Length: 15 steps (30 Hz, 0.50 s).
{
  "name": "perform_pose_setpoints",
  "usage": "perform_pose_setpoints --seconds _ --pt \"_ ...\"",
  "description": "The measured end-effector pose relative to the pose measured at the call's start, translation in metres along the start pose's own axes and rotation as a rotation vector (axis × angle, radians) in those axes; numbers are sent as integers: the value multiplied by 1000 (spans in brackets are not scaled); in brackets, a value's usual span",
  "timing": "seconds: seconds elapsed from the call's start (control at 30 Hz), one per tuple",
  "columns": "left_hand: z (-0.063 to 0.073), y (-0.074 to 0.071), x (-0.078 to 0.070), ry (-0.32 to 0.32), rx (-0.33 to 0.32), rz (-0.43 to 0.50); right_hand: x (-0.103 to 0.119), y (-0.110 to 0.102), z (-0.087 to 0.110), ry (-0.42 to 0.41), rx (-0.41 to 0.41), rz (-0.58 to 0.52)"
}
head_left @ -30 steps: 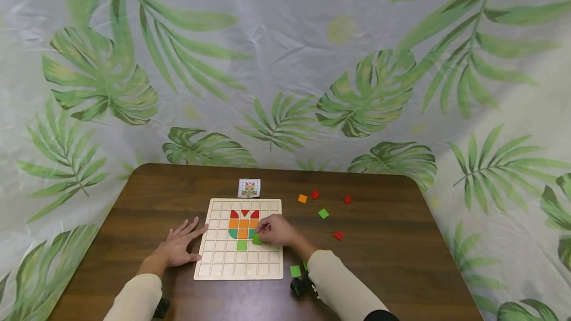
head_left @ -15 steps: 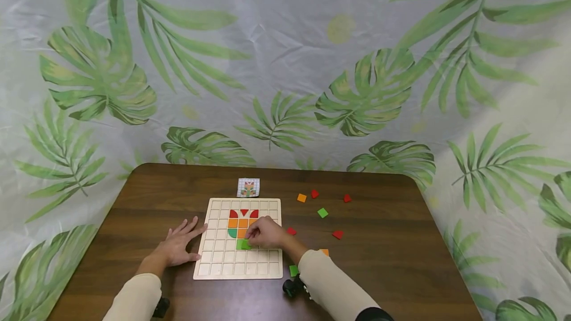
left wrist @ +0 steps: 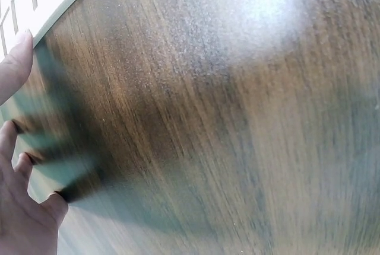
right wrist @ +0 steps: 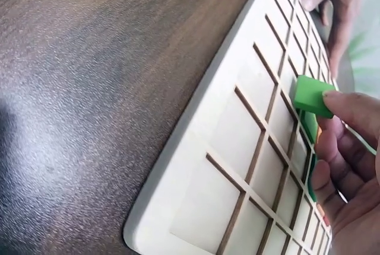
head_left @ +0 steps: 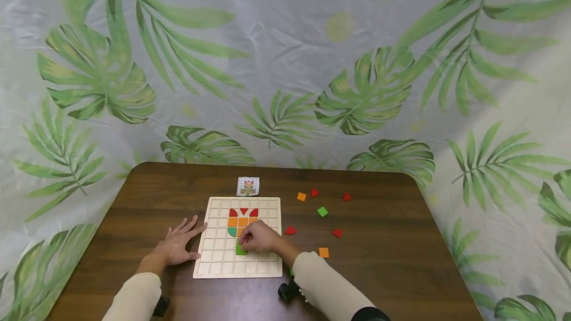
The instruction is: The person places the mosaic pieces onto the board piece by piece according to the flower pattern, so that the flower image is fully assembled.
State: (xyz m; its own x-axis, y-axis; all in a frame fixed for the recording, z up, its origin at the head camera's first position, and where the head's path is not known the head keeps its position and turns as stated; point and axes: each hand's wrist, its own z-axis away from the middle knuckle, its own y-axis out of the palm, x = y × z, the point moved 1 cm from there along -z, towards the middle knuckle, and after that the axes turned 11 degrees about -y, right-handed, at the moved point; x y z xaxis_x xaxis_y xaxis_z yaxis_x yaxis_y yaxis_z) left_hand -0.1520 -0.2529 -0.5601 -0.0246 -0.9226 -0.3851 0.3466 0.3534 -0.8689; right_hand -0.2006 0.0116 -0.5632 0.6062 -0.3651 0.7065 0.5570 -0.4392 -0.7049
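Note:
My right hand [head_left: 258, 237] pinches a green square tile [right wrist: 313, 96] between thumb and fingers, close over the pale gridded board [head_left: 223, 264]. In the head view it overlaps the spot just below the orange column. Set in the board are red corner pieces [head_left: 233, 212], a small red triangle [head_left: 243, 211], orange squares [head_left: 233, 222] and a teal rounded piece [head_left: 232, 232]. Part of the pattern is hidden behind my right hand. My left hand [head_left: 178, 247] lies with fingers spread at the board's left edge, its thumb [left wrist: 21, 56] touching the rim.
A small printed pattern card [head_left: 248, 187] lies behind the board. To the right are loose pieces: orange squares [head_left: 301, 196], a green square [head_left: 322, 211] and several red pieces [head_left: 337, 233]. Another green tile [head_left: 291, 272] peeks out beside the right sleeve. A patterned cloth [head_left: 285, 63] hangs behind the table.
My right hand has moved left and slightly nearer across the board with the green tile, from beside the teal piece to below the orange column. The left hand stays put.

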Motion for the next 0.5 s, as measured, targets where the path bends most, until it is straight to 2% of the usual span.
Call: perform_pose_setpoints --seconds 0.17,0.5 --pt "1 -2 0 6 -2 15 3 3 0 15 6 29" --pt "1 -1 -2 11 -5 10 5 9 1 -22 40 129"
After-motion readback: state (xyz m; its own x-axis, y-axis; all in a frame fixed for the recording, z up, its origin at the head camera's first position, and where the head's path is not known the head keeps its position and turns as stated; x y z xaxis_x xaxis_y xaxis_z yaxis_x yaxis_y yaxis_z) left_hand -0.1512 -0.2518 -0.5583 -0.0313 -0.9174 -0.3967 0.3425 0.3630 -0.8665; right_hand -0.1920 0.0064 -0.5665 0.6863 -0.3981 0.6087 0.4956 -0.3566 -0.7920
